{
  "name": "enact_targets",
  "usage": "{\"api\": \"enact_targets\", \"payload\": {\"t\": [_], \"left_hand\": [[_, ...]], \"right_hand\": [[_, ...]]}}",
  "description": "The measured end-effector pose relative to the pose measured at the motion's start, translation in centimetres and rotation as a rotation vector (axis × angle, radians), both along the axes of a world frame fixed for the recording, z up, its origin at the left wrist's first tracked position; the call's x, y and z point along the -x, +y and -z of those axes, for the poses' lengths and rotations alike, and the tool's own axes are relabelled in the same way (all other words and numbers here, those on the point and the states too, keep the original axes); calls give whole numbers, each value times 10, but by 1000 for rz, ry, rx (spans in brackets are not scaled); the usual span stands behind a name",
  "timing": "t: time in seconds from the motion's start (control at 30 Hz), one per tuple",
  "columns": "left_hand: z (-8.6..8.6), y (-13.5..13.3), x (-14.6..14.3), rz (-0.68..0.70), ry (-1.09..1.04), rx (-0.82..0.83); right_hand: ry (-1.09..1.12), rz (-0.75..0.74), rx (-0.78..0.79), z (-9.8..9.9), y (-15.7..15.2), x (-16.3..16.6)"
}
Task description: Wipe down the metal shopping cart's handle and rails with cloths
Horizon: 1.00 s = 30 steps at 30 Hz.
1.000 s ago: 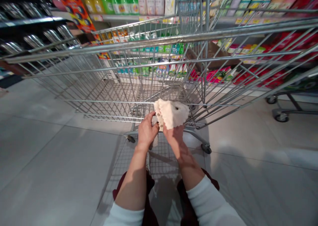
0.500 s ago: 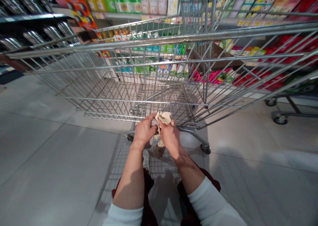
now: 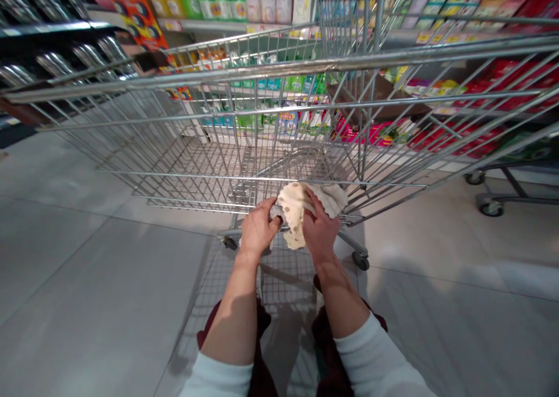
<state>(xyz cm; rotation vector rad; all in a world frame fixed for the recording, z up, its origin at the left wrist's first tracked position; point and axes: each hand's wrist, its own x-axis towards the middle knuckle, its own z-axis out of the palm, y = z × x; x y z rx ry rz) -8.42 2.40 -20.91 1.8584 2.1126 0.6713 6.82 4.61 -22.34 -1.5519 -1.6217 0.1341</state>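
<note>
A cream cloth with darker spots [image 3: 290,200] hangs from my right hand [image 3: 322,229], whose fingers are closed on it. Part of that cloth spreads to the right above the knuckles, and a fold droops below. My left hand [image 3: 257,229] pinches a small greyish-white crumpled bit of material [image 3: 276,212]; whether it belongs to the same cloth I cannot tell. Both hands are held in front of the lower side of a wire shopping cart [image 3: 205,178], which stands crosswise before me.
Behind the cart, shelves [image 3: 227,27] carry pump bottles [image 3: 222,2] and packaged goods. Metal containers [image 3: 55,65] fill a dark rack at the left. Another cart's wheel [image 3: 491,206] rests on the tiled floor [image 3: 109,280] at the right.
My right hand has moved to the right and slightly up, away from my left hand. The bunched cloth has opened out and spread to the right. My left hand has barely moved.
</note>
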Motion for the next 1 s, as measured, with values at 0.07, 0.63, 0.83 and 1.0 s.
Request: {"api": "enact_targets", "payload": {"t": [0.07, 0.63, 0.83, 1.0], "left_hand": [[-1, 0, -2, 0, -1, -6], [-7, -7, 27, -664, -208, -439], [2, 3, 30, -538, -233, -362], [1, 4, 14, -538, -206, -303]], "right_hand": [[42, -27, 74, -6, -2, 5], [-25, -1, 535, -24, 11, -2], [10, 5, 532, -22, 13, -10], [81, -29, 484, -17, 16, -22]]}}
